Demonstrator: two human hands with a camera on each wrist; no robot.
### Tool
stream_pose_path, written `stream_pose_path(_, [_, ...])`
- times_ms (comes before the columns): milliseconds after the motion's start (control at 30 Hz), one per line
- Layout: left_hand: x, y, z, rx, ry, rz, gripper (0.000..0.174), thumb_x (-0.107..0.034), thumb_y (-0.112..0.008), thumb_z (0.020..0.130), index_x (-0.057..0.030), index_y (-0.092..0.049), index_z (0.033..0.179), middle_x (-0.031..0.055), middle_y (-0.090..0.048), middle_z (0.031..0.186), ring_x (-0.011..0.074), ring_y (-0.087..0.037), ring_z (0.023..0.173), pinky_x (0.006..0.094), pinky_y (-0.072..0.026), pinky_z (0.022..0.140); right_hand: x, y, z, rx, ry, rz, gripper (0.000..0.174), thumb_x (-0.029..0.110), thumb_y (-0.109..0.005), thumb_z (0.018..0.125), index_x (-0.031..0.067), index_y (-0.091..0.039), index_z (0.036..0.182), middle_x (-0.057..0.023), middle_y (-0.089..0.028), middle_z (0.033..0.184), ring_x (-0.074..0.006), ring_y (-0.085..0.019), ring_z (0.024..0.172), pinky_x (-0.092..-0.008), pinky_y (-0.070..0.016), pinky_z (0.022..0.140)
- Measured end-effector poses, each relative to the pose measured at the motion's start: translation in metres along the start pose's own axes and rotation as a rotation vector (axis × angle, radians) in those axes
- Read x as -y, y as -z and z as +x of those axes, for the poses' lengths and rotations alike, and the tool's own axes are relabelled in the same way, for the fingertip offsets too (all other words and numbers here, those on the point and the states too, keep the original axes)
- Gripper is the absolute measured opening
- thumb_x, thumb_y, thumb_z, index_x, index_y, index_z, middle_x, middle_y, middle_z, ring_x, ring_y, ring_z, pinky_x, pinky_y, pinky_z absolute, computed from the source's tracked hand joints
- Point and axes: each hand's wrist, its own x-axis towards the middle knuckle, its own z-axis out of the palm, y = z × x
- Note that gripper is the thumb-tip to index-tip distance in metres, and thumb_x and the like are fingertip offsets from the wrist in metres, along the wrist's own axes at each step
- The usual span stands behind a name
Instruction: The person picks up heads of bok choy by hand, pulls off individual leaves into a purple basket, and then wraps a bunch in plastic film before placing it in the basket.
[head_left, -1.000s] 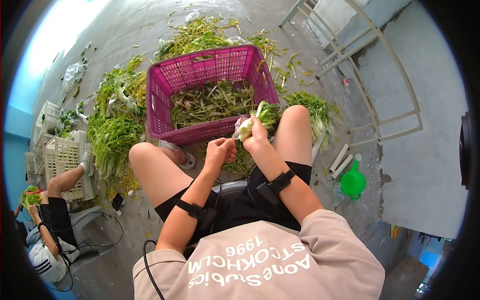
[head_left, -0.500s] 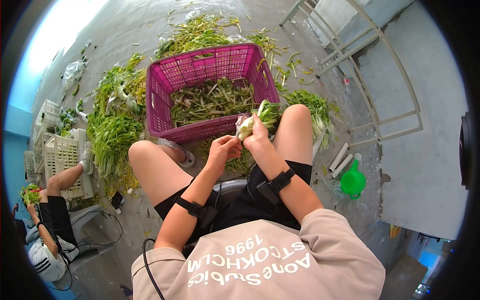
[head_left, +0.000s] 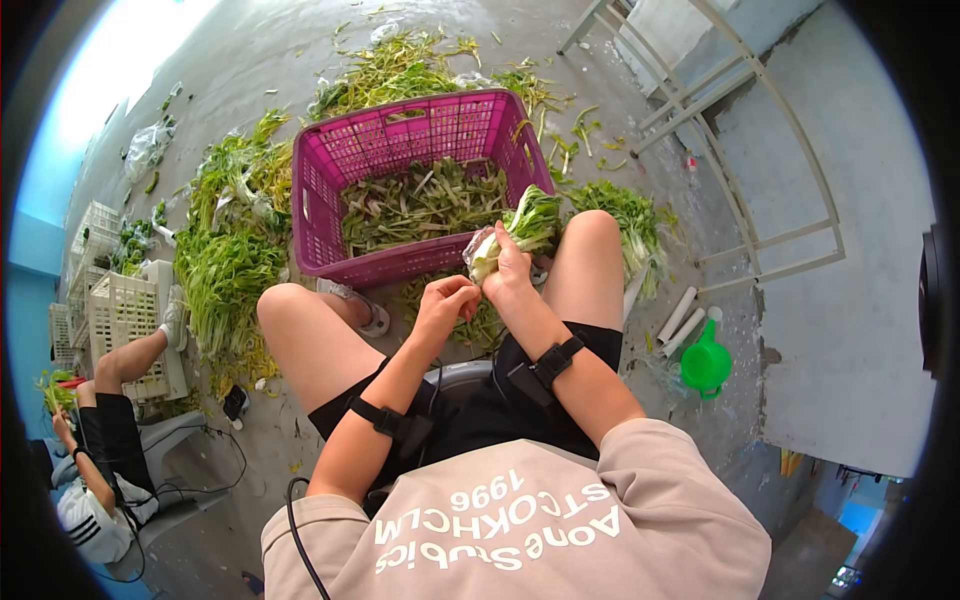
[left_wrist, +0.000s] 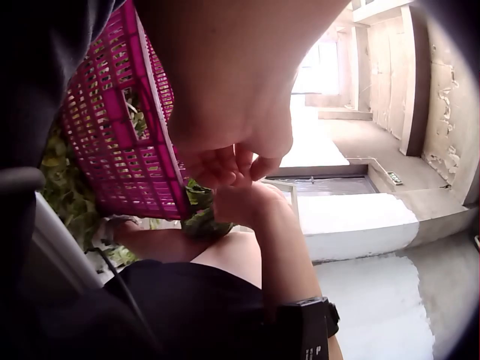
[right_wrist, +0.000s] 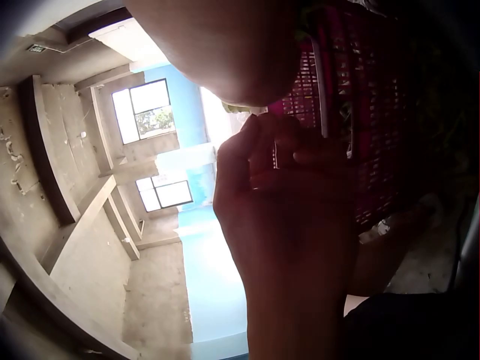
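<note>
In the head view my right hand (head_left: pixel 512 268) grips a bunch of leafy greens (head_left: pixel 536 222) around its pale stalk end. Crumpled clear film (head_left: pixel 474 250) wraps part of the stalks. Just left of and below that end is my left hand (head_left: pixel 445 306), its fingers curled and the fingertips drawn together; I cannot tell whether something thin lies between them. The left wrist view has my left hand (left_wrist: pixel 232 120) close against the right hand (left_wrist: pixel 259 206), with dark green leaves (left_wrist: pixel 201 208) beside them. From the right wrist, both hands are dark and the stalks mostly hidden.
A magenta crate (head_left: pixel 350 268) holding limp green trimmings stands ahead of my knees. Piles of greens (head_left: pixel 235 255) lie left of it, behind it and at my right knee. White crates (head_left: pixel 125 320) and another seated person (head_left: pixel 105 490) are at left; a green plastic vessel (head_left: pixel 706 366) is at right.
My left hand came up to the stalk end, then drew back slightly down and left. The right hand still holds the bunch, which has turned a little with its leaves higher.
</note>
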Motion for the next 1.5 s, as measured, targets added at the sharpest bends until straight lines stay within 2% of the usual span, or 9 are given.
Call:
stream_pose_path(167, [-0.004, -0.005, -0.006, -0.011, -0.101, -0.051, 0.015, -0.011, -0.062, 0.092, 0.0001, -0.067, 0.083, 0.002, -0.062, 0.073, 0.0079, -0.056, 0.064, 0.0244, -0.0453, 0.06, 0.005, -0.015, -0.015, -0.006, 0.161, -0.036, 0.022, 0.005, -0.067, 0.093, 0.0076, -0.053, 0.109, -0.0059, -0.063, 0.089, -0.0215, -0.065, 0.075, -0.0369, -0.0564, 0.064])
stream_pose_path(233, [-0.005, -0.008, -0.007, -0.012, -0.103, -0.114, 0.015, -0.011, -0.062, 0.092, 0.0, -0.067, 0.084, 0.0021, -0.062, 0.073, 0.0084, -0.056, 0.064, 0.0245, -0.0453, 0.061, 0.005, -0.023, -0.025, -0.001, 0.343, -0.124, 0.049, -0.003, -0.063, 0.092, 0.0121, -0.035, 0.129, -0.0092, -0.058, 0.096, -0.0212, -0.063, 0.068, -0.036, -0.0568, 0.061])
stream_pose_path(433, [-0.012, -0.002, -0.004, -0.052, -0.102, -0.336, 0.014, -0.011, -0.061, 0.094, -0.0005, -0.065, 0.086, 0.0037, -0.062, 0.073, 0.0111, -0.057, 0.063, 0.0249, -0.046, 0.06, 0.006, -0.027, -0.04, 0.265, 0.479, -0.444, 0.055, -0.002, -0.064, 0.092, 0.0119, -0.031, 0.134, -0.0092, -0.057, 0.098, -0.0186, -0.062, 0.068, -0.0326, -0.0549, 0.06])
stream_pose_path(867, [-0.018, 0.006, 0.0, -0.199, -0.108, 0.198, 0.018, -0.014, -0.065, 0.092, 0.0002, -0.068, 0.081, -0.0005, -0.058, 0.065, 0.0058, -0.051, 0.059, 0.0241, -0.0403, 0.055, 0.012, -0.021, -0.047, 0.292, 0.159, -0.338, 0.038, -0.001, -0.064, 0.092, 0.008, -0.042, 0.121, -0.0095, -0.061, 0.095, -0.0199, -0.063, 0.069, -0.0324, -0.0539, 0.056])
stream_pose_path(933, [-0.008, 0.008, 0.005, -0.254, -0.264, 0.395, 0.02, -0.016, -0.066, 0.092, -0.0001, -0.067, 0.079, -0.0018, -0.056, 0.063, 0.0059, -0.048, 0.057, 0.0249, -0.0383, 0.055, 0.011, -0.017, -0.046, 0.286, 0.111, -0.298, 0.034, -0.001, -0.063, 0.092, 0.0074, -0.043, 0.119, -0.0096, -0.061, 0.095, -0.0203, -0.064, 0.071, -0.0322, -0.0543, 0.057])
stream_pose_path(1067, [-0.002, 0.012, 0.009, -0.211, -0.246, 0.304, 0.024, -0.019, -0.067, 0.093, -0.0019, -0.063, 0.076, -0.004, -0.053, 0.063, 0.0054, -0.044, 0.053, 0.0235, -0.0331, 0.05, 0.009, -0.017, -0.047, 0.289, 0.071, -0.264, 0.025, 0.002, -0.061, 0.094, 0.0056, -0.049, 0.115, -0.0109, -0.064, 0.095, -0.0219, -0.066, 0.075, -0.0345, -0.0563, 0.063])
stream_pose_path(1167, [-0.002, 0.015, 0.01, -0.128, 0.004, -0.015, 0.031, -0.023, -0.068, 0.093, -0.0061, -0.057, 0.069, -0.0051, -0.051, 0.062, 0.0042, -0.042, 0.053, 0.0232, -0.0316, 0.05, 0.011, -0.013, -0.038, 0.252, -0.084, -0.219, 0.019, 0.008, -0.059, 0.096, 0.0022, -0.055, 0.114, -0.0119, -0.066, 0.096, -0.0228, -0.066, 0.08, -0.0364, -0.0567, 0.071])
stream_pose_path(1267, [-0.003, 0.011, 0.009, -0.076, -0.053, 0.134, 0.036, -0.025, -0.069, 0.093, -0.0095, -0.051, 0.066, -0.0063, -0.047, 0.061, 0.0039, -0.041, 0.055, 0.0227, -0.0299, 0.051, 0.015, -0.009, -0.036, 0.236, -0.271, -0.15, 0.021, 0.014, -0.056, 0.098, -0.0017, -0.059, 0.11, -0.0119, -0.067, 0.097, -0.0235, -0.067, 0.085, -0.0364, -0.0559, 0.078])
stream_pose_path(1500, [-0.027, 0.008, 0.001, -0.232, -0.334, 0.232, 0.027, -0.016, -0.07, 0.092, -0.0026, -0.054, 0.075, -0.0056, -0.046, 0.064, 0.0041, -0.038, 0.06, 0.0248, -0.0302, 0.054, 0.023, -0.016, -0.036, 0.305, -0.34, -0.144, 0.025, 0.02, -0.052, 0.1, -0.0028, -0.058, 0.11, -0.0119, -0.067, 0.099, -0.0244, -0.068, 0.089, -0.0361, -0.0566, 0.08])
